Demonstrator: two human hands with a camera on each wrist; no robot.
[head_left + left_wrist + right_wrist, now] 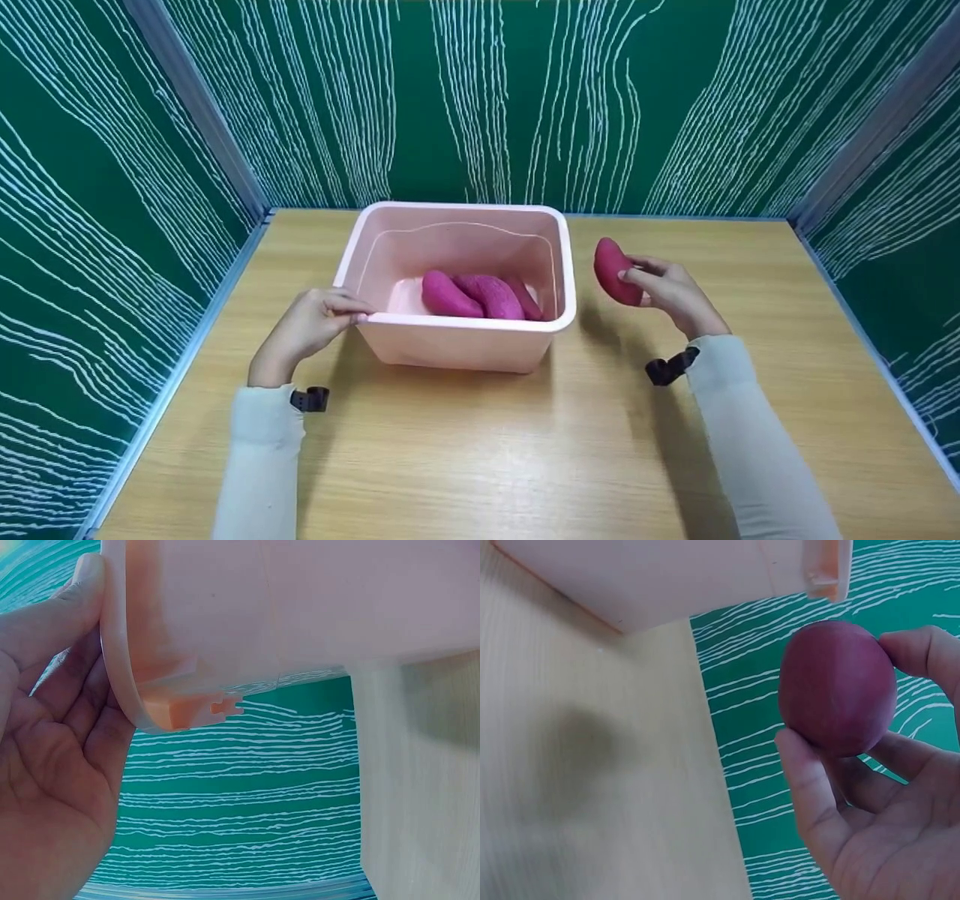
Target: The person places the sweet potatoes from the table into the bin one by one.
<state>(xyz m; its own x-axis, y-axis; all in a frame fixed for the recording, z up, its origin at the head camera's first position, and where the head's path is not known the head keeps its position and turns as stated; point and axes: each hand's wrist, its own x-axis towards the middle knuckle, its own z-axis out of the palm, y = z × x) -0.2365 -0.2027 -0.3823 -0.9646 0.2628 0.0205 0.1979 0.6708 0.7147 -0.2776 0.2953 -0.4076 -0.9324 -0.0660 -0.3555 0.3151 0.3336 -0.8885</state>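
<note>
A pink plastic bin point(457, 343) stands upright on the table. Thumb and fingers of my left hand point(319, 319) pinch its rim at the near left corner; the left wrist view shows the rim point(115, 637) between them. Off the bin's right side and above the table, my right hand point(671, 292) holds a smooth reddish, curved sweet potato point(613, 271). In the right wrist view, fingertips and thumb grip this sweet potato point(836, 686) from its sides. Inside the bin lie more purple-pink sweet potatoes point(450, 294), bunched toward the right and partly hidden by the near wall.
The wooden table point(480, 450) carries the bin near its far edge. Green panels point(420, 97) with white wavy lines stand behind and at both sides, joined by grey metal posts point(202, 105). Each wrist wears a small black camera point(310, 399).
</note>
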